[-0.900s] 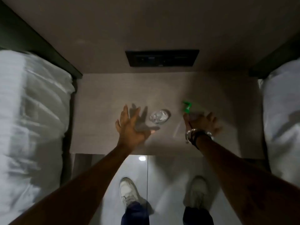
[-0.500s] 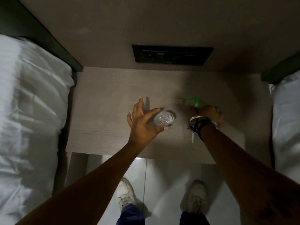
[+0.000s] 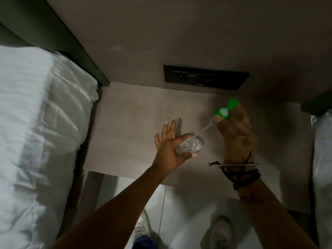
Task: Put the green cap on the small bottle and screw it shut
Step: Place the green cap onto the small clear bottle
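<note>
Between two beds dressed in crumpled white linen (image 3: 36, 123) sits a pale grey wood-grain bedside table (image 3: 129, 112), flat and matt, with a black rectangular socket panel (image 3: 204, 77) set in the smooth taupe wall just behind it. That table is the landmark for everything else.

Near the table's middle stands the small clear plastic bottle (image 3: 190, 145), seen from above, its open mouth ringed with glints. It looks light and thin-walled, likely to tip or dent under a hard squeeze, so a low hold around the body is the sensible one. The left hand (image 3: 168, 150) does roughly that: thumb and forefinger curl against the bottle's sides while the other fingers splay loose over the table.

Towards the table's right rear, lifted clear of the top, the right hand (image 3: 235, 130) pinches the bright green plastic spray cap (image 3: 223, 112) by its round collar, thumb and fingers closed on it; dark cord bracelets (image 3: 240, 173) wrap the wrist. The cap is hard, smooth and small, and could slip if taken by the flared nozzle, so the ribbed collar is the part to turn. A thin translucent dip tube (image 3: 204, 129) slants down from it to the bottle mouth; it looks bendy, and I think its tip has just reached the opening, though the dim light leaves that unsure.
</note>
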Demonstrator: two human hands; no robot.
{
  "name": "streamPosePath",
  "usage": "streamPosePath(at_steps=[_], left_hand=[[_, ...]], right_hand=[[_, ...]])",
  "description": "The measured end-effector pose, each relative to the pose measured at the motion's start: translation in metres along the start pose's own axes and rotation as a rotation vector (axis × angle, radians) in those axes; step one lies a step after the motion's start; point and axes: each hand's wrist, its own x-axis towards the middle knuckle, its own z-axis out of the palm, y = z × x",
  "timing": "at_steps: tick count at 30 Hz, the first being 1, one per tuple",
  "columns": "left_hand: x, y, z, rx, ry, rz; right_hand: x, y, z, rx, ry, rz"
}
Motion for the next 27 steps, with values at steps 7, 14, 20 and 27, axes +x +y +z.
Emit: streamPosePath(at_steps=[7, 14, 20, 27], left_hand=[[0.002, -0.001, 0.002, -0.005, -0.018, -0.028], [0.001, 0.005, -0.002, -0.033, -0.043, -0.054], [0.000, 0.009, -0.005, -0.045, -0.038, -0.042], [0.004, 0.005, -0.004, 0.028, -0.059, -0.043]], right_hand=[[-0.008, 0.003, -0.012, 0.009, 0.063, -0.073], [-0.021, 0.000, -0.008, -0.110, 0.029, -0.159], [-0.040, 0.034, 0.003, -0.472, -0.191, -0.187], [-0.034, 0.051, 0.000, -0.598, -0.193, -0.226]])
